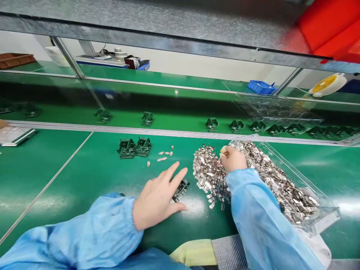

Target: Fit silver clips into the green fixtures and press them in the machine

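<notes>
My left hand (159, 195) has its fingers spread beside a green circuit board (182, 189) on the green table, partly covering it. My right hand (234, 159) is closed at the far edge of a pile of small metal parts (206, 168); its fingertips wear yellowish covers, and what they pinch, if anything, is too small to make out. To its right, a clear tray (317, 189) holds many more such metal parts. Two stacks of green boards (126, 148) (143, 146) stand left of center, with several small parts (162, 159) lying loose near them.
Beyond a metal rail (157, 132), a green belt (180, 120) carries several spaced boards and a clear tray. A shelf (168, 35) with a red bin (334, 30) hangs overhead. At the far left lies a whitish stack (17, 135).
</notes>
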Available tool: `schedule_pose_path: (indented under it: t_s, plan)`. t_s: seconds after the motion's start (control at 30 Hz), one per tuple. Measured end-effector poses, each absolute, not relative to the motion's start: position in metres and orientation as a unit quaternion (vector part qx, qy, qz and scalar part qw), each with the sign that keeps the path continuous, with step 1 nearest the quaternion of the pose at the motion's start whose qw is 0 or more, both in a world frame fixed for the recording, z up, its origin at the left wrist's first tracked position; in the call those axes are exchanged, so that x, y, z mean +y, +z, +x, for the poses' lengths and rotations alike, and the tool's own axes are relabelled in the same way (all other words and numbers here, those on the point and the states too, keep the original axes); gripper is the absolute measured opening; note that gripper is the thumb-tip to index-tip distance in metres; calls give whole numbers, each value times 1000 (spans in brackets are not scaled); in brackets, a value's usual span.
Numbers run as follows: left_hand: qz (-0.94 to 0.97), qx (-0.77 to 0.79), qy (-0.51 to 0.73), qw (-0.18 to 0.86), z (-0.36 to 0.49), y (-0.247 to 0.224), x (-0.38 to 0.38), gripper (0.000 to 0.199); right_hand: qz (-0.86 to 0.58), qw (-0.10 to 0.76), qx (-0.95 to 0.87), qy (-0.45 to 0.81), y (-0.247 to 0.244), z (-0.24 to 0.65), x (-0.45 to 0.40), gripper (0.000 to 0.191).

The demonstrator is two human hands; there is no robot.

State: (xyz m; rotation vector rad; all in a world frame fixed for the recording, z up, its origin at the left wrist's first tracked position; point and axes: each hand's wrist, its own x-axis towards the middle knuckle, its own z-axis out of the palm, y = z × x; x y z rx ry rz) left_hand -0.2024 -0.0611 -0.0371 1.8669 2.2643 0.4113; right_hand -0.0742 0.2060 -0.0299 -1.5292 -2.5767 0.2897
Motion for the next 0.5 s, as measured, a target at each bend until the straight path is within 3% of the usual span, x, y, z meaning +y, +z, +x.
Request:
schedule_pose_path:
  t_s: [0.1, 0.2, 0.4, 0.5]
  plan:
    - [658, 703, 204, 176, -236, -45, -74, 115, -477, 139, -854, 153, -8, -38, 172, 19]
    - [669, 667, 235, 231, -259, -68, -70, 120, -399, 264, -849, 225, 6, 9, 122, 16]
    - [703, 614, 262, 246, -255, -95, -45, 100, -371, 306, -799, 361, -18, 62, 23, 19]
    - [702, 591, 320, 235, -237, -91, -41, 77, -409, 363, -688, 477, -44, 60, -2, 16]
